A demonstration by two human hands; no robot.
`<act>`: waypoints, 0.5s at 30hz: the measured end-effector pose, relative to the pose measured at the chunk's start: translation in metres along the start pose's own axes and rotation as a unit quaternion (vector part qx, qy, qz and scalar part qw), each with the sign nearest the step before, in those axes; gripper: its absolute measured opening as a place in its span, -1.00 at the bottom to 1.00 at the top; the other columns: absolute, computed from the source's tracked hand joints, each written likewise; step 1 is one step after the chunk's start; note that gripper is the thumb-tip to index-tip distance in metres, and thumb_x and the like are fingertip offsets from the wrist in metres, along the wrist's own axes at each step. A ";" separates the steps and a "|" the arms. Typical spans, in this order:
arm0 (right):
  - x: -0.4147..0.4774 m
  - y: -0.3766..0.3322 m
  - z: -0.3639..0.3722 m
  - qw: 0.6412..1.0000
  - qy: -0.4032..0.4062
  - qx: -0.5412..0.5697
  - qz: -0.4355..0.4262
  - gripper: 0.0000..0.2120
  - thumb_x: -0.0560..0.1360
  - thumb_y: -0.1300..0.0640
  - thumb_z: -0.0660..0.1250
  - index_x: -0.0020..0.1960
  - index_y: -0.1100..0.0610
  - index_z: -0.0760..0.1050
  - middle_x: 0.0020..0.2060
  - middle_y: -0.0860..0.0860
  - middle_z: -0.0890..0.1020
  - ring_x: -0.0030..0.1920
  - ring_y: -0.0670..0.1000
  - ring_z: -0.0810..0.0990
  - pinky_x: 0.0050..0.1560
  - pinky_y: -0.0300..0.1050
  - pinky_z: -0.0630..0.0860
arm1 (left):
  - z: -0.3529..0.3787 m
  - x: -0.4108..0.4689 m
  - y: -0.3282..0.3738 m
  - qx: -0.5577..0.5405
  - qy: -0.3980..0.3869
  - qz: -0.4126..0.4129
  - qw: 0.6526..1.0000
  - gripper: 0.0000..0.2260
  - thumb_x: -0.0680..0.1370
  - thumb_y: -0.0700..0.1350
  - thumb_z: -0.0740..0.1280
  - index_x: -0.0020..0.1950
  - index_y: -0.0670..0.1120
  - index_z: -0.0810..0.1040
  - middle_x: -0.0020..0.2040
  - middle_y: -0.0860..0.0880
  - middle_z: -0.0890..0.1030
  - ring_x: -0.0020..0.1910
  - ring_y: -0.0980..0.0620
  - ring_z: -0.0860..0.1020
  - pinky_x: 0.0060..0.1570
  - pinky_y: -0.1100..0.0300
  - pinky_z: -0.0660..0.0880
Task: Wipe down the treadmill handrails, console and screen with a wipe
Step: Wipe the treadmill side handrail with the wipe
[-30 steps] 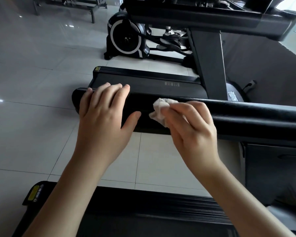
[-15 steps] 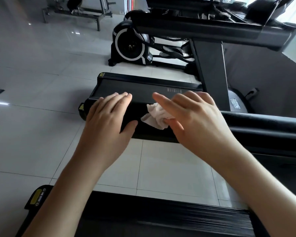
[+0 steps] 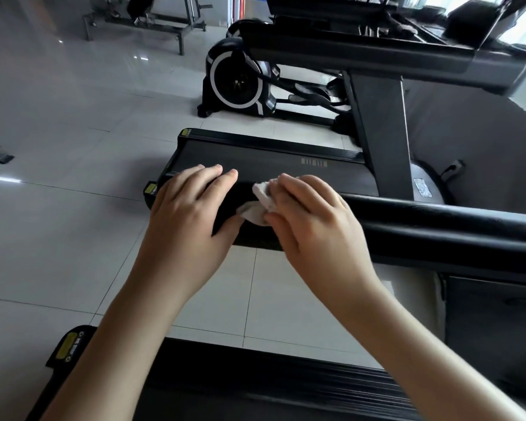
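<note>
Pale glossy tiles make up the floor (image 3: 58,238), with grey grout lines and bright spots of reflected light on the left. Far off stand a metal bench frame (image 3: 152,19) and a black trainer (image 3: 237,83) with a white ring on its wheel housing.

Two treadmills lie side by side. The near deck (image 3: 255,384) runs along the bottom edge, and a yellow label (image 3: 66,346) sits on its left corner; its print is too small to read. The far deck (image 3: 255,156) has a row of pale marks (image 3: 313,162) on the belt, a small yellow tag (image 3: 150,188) at its near left corner and a light sticker (image 3: 422,187) on the rounded cover to the right. None of these can be read. A dark post (image 3: 380,138) rises from that deck to a console (image 3: 407,41) at the top right.

A black padded handrail (image 3: 438,226) comes in from the right and ends about mid-scene. The left hand (image 3: 189,226) grips that end, fingers laid over the top and thumb tucked against the near side. Just to its right, the right hand (image 3: 313,220) has its fingers curled over a crumpled white wipe (image 3: 260,205) and presses it onto the rail. The wipe lies between the two hands, almost touching the left thumb.
</note>
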State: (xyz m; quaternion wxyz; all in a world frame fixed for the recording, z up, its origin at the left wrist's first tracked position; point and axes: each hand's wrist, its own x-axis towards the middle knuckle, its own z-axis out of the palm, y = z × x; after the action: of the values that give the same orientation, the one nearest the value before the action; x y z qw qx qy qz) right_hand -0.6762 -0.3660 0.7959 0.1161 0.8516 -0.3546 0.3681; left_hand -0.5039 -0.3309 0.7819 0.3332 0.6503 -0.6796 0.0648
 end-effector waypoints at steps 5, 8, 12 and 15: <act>-0.006 0.011 -0.011 1.000 0.026 0.002 0.017 -0.59 0.38 0.41 0.14 0.11 0.26 0.63 0.07 0.11 0.66 0.08 0.15 0.62 0.05 -0.03 0.57 | -0.002 0.001 -0.002 -0.006 -0.006 -0.001 1.000 -0.47 0.48 0.10 0.14 0.36 -0.13 0.49 0.31 -0.11 0.52 0.34 -0.12 0.38 0.33 0.02 0.26; -0.005 0.003 0.002 1.000 0.015 0.019 -0.008 -0.57 0.43 0.40 0.08 0.16 0.28 0.60 0.12 0.16 0.63 0.15 0.19 0.59 0.17 0.03 0.52 | -0.003 0.002 -0.002 -0.011 -0.006 0.003 1.000 -0.47 0.48 0.09 0.15 0.36 -0.14 0.49 0.31 -0.12 0.53 0.34 -0.13 0.39 0.33 0.02 0.26; -0.027 0.017 0.008 0.997 0.009 0.000 -0.075 -0.69 0.54 0.39 0.27 0.27 0.31 0.53 0.25 0.18 0.56 0.29 0.17 0.52 0.27 0.12 0.46 | -0.006 0.004 -0.007 -0.011 -0.012 0.018 1.000 -0.47 0.47 0.08 0.15 0.35 -0.16 0.50 0.30 -0.12 0.54 0.31 -0.12 0.42 0.31 0.11 0.22; -0.034 0.027 0.010 0.992 0.041 -0.024 -0.113 -0.68 0.54 0.30 0.38 0.28 0.30 0.51 0.28 0.18 0.52 0.32 0.16 0.50 0.26 0.14 0.47 | -0.007 0.006 -0.008 -0.019 -0.020 0.016 1.000 -0.47 0.46 0.08 0.15 0.34 -0.15 0.51 0.30 -0.10 0.54 0.31 -0.12 0.43 0.31 0.04 0.28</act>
State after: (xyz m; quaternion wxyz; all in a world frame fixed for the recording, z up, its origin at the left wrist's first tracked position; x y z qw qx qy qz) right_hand -0.7054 -0.3725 0.7630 0.1915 0.8672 -0.2599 0.3792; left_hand -0.4936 -0.3330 0.7877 0.3309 0.6342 -0.6974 0.0447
